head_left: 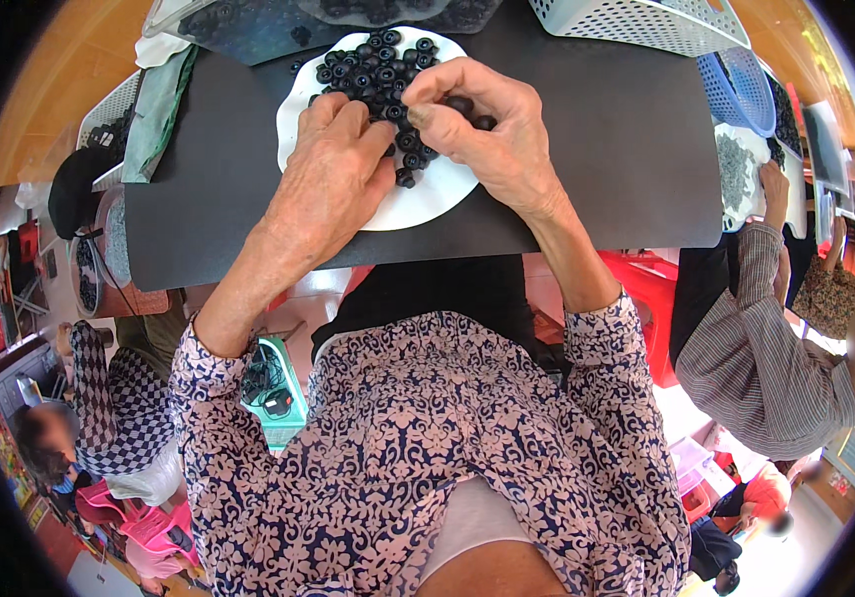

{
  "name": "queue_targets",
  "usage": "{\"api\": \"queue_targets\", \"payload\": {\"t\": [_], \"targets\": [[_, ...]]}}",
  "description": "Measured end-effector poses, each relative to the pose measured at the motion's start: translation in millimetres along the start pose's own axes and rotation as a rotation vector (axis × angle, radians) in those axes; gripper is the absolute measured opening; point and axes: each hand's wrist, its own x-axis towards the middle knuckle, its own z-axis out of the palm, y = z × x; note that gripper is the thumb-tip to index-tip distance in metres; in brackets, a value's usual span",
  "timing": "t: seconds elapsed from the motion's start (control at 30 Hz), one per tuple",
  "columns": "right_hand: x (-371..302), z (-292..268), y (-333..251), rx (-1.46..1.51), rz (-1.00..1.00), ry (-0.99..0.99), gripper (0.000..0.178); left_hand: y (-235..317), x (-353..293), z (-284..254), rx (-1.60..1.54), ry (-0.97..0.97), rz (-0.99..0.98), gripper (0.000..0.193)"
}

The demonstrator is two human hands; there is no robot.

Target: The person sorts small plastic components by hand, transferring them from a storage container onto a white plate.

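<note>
A white scalloped plate (431, 202) lies on the dark tabletop, heaped with many small black round parts (376, 72), shiny and ring-shaped on top. My left hand (338, 164) bends over the plate's left side. Its fingers are curled down among the parts, and the fingertips are partly hidden. My right hand (492, 134) is over the right side of the plate, thumb and forefinger close together. A few black parts show inside the curl of its fingers. Both hands are near each other at the pile's middle.
A clear bin (248, 30) of black parts stands behind the plate, with a white perforated basket (637, 25) at back right. A blue basket (741, 90) and a green cloth (161, 114) flank the dark table (627, 149). Other people sit on both sides.
</note>
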Motion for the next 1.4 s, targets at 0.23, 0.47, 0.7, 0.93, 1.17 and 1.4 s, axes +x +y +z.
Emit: {"api": "queue_targets", "payload": {"t": [0.23,0.47,0.7,0.93,1.17,1.4], "targets": [[-0.4,5.3,-2.2,-0.257,-0.180,0.015,0.021,-10.7,-2.2,-8.5,-1.361,0.040,-0.540,0.019],[-2.4,12.1,-4.0,-0.503,-0.307,0.007,0.032,-1.7,-1.3,4.2,-1.687,0.101,-0.495,0.020],[-0.3,13.4,3.0,-0.491,-0.405,0.064,0.028,-1.3,-2.8,3.0,-1.588,0.111,-0.520,0.019],[-1.3,6.3,-1.7,-0.477,-0.304,0.062,0.023,-11.4,-10.0,-9.5,-0.887,0.167,-0.365,0.014],[-0.9,-0.2,-7.7,-0.054,-0.103,0.174,0.013,-4.4,0.8,-3.4,-0.215,0.119,0.078,0.023],[0.6,-3.3,-7.4,0.341,0.058,0.070,0.009,-2.2,10.8,1.8,0.082,0.002,0.162,0.025]]}}
